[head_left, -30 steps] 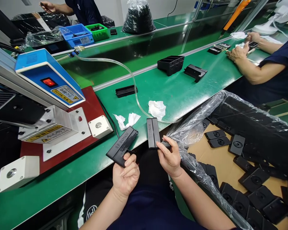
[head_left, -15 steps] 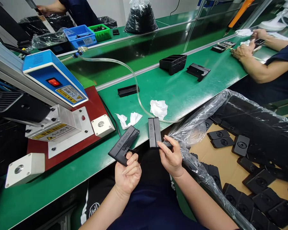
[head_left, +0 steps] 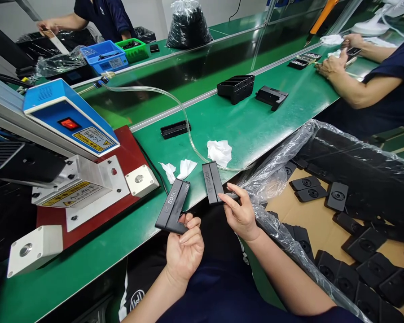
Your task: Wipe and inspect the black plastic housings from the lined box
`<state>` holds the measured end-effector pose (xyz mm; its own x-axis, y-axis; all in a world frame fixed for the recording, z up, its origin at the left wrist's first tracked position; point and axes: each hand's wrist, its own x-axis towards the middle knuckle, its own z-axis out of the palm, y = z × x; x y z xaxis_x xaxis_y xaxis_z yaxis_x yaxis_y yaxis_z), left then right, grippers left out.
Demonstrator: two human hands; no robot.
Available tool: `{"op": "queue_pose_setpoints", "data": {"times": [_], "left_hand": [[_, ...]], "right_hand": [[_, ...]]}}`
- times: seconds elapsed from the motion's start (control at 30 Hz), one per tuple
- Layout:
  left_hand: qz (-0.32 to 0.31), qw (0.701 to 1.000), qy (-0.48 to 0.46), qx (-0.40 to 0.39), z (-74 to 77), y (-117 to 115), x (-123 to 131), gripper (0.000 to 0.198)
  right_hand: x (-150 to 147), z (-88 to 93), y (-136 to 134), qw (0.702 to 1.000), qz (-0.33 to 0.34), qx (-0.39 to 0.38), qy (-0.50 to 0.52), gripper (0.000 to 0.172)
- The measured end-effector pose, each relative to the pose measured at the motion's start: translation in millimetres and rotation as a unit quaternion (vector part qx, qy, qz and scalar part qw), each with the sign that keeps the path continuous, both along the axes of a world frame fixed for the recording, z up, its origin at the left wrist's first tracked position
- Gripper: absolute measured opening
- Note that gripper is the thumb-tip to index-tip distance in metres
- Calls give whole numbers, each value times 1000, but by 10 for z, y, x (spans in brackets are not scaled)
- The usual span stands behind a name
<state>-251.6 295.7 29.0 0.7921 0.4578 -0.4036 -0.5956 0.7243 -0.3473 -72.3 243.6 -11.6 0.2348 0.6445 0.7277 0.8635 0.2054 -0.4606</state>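
In the head view, my left hand (head_left: 186, 242) grips the lower end of a black plastic housing part (head_left: 173, 204) marked BOSCH, its lettered face tilted up. Its thumb and fingers are closed round a short arm of the part. To the right, my right hand (head_left: 239, 211) pinches a second black BOSCH part (head_left: 211, 181) by its lower right corner. The two parts are held apart, over the front edge of the green bench (head_left: 134, 233). Just beyond them lie two crumpled white tissues, one (head_left: 219, 152) behind the right part and one (head_left: 187, 169) behind the left.
A press with a blue control box (head_left: 69, 116) stands left on a red base. A clear hose (head_left: 175, 105) crosses the bench near black parts (head_left: 235, 88). At right is a plastic-lined box (head_left: 279, 206) of black pieces. Co-workers sit at right and far left.
The left part has turned more upright, and its lettering now catches the light more clearly. The right part leans slightly left. The whole view has shifted a little.
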Motion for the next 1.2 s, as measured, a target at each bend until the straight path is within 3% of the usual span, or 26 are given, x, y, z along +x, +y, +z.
{"op": "queue_pose_setpoints", "data": {"times": [0.27, 1.2], "left_hand": [[-42, 999, 22, 15, -63, -65, 101, 21], [-62, 996, 45, 45, -126, -29, 221, 14]], "right_hand": [[10, 14, 11, 1000, 4, -8, 2, 58], [17, 9, -8, 999, 1, -44, 32, 49]]}}
